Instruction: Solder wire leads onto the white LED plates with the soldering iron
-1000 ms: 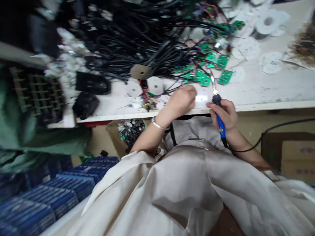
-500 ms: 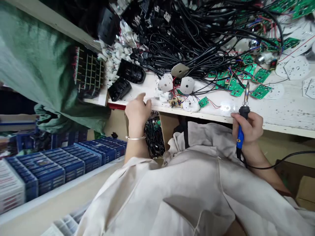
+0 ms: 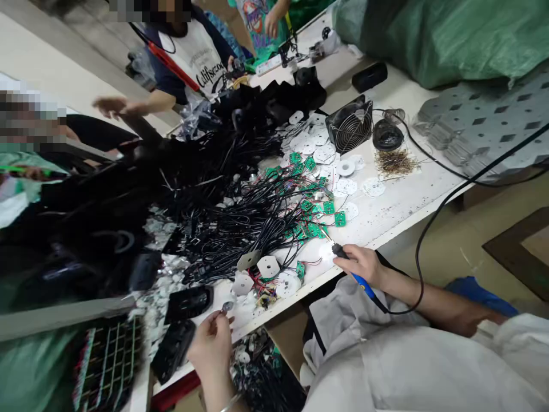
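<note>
At your far left, a dark rack (image 3: pixel 112 363) with a grid of pale lines sits by the desk (image 3: pixel 386 214). Farther back, another person's hand (image 3: pixel 112 106) reaches out over the dark pile. Next come two black shells (image 3: pixel 174 350), one near you and one just behind it. Across the desk, a white and dark shirt (image 3: pixel 208 68) has big black letters that start with "Calif" — the last ones are hard to read.

Your left hand (image 3: pixel 213 337) is at the desk's front edge, with the fingers bent and their tips pinching a small piece (image 3: pixel 227 306). It looks round, grey and see-through. A lot of black cords (image 3: pixel 244 226) lie in the middle, and pale flat plates (image 3: pixel 268 266) sit at their near end. Little green boards (image 3: pixel 340 218) with thin wires are a bit to the right.

Your right hand (image 3: pixel 362 264) is wrapped around a soldering iron (image 3: pixel 363 285). It has a blue handle, a black grip and a thin metal tip. The tip points at the green boards — you can't tell if it touches them. Farther back stands a black fan (image 3: pixel 349 125), with brown wire bits (image 3: pixel 395 163) to its right.
</note>
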Demonstrator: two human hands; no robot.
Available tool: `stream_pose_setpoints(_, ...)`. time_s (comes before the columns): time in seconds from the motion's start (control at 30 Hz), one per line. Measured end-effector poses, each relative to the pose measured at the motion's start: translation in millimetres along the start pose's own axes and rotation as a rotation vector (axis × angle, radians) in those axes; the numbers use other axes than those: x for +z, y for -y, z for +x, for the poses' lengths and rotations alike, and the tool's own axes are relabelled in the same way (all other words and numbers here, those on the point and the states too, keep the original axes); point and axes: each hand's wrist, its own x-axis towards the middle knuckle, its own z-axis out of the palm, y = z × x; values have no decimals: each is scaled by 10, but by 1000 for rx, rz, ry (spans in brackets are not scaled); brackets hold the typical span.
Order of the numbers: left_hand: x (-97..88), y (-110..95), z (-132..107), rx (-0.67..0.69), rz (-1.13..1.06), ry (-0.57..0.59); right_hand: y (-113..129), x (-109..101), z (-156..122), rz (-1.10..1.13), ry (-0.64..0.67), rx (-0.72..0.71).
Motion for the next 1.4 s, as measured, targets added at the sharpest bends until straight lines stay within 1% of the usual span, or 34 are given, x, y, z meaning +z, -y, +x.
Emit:
stream_pose_setpoints(0.13, 140, -189, -17, 22, -177, -135, -21, 27, -63, -9, -3, -9)
stream_pose_setpoints(0.23, 233, -311, 43, -27, -392, -280, -27, 21, -39, -16, -23, -47)
stream_pose_setpoints(0.3, 247, -345, 107, -54, -545, -333, -20, 5, -3, -25, -43, -60)
stream_pose_setpoints(0.37, 216, -344, 177, -46, -621, -309, -7, -12, 27, -35, -62, -60)
stream_pose_setpoints(0.47, 119, -340, 265, -25, -742, -225, 5, -23, 42, -49, -80, -53)
stream_pose_setpoints(0.53, 58, -399, 277, -25, -845, -205, 4, -21, 35, -46, -78, -52)
stream_pose_setpoints(0.57, 37, -462, 257, -24, -889, -217, 1, -19, 29, -46, -80, -54)
stream_pose_setpoints(0.63, 13, -655, 151, 3, -917, -287, -7, -12, 20, -48, -76, -59)
stream_pose_setpoints(0.7, 10, -912, -22, 91, -909, -350, -15, -3, 11, -56, -71, -63)
stream_pose_setpoints(0.73, 16, -1048, -117, 161, -912, -341, -19, 2, 6, -60, -71, -66)
stream_pose_setpoints(0.77, 28, -1180, -205, 229, -951, -311, -22, 7, -1, -61, -73, -67)
stream_pose_setpoints(0.8, 47, -1300, -277, 290, -1016, -243, -25, 13, -8, -59, -76, -69)
stream_pose_setpoints(0.87, 115, -1499, -356, 360, -1156, -47, -29, 24, -23, -50, -83, -72)
stream_pose_setpoints(0.93, 220, -1648, -360, 343, -1258, 160, -34, 31, -30, -44, -70, -64)
stream_pose_setpoints(0.97, 281, -1710, -350, 318, -1289, 237, -36, 32, -29, -43, -65, -58)
stream_pose_setpoints(1.0, 343, -1768, -345, 294, -1314, 284, -38, 28, -26, -43, -60, -55)
stream_pose_setpoints(1.03, 403, -1823, -351, 283, -1331, 303, -40, 20, -20, -46, -63, -53)
stream_pose_setpoints(1.07, 459, -1872, -376, 292, -1339, 293, -42, 7, -14, -52, -69, -52)
stream_pose_setpoints(1.13, 561, -1949, -481, 378, -1295, 212, -46, -32, -6, -69, -78, -50)
stream_pose_setpoints(1.2, 664, -1988, -633, 559, -1139, 80, -57, -67, -9, -77, -54, -39)
stream_pose_setpoints(1.27, 787, -1986, -789, 787, -911, -9, -79, -79, -22, -46, -8, -2)
stream_pose_setpoints(1.33, 929, -1948, -921, 926, -742, -17, -104, -72, -35, -15, 65, 72)
stream_pose_setpoints(1.4, 1064, -1892, -1018, 976, -646, -8, -120, -67, -37, 9, 89, 105)
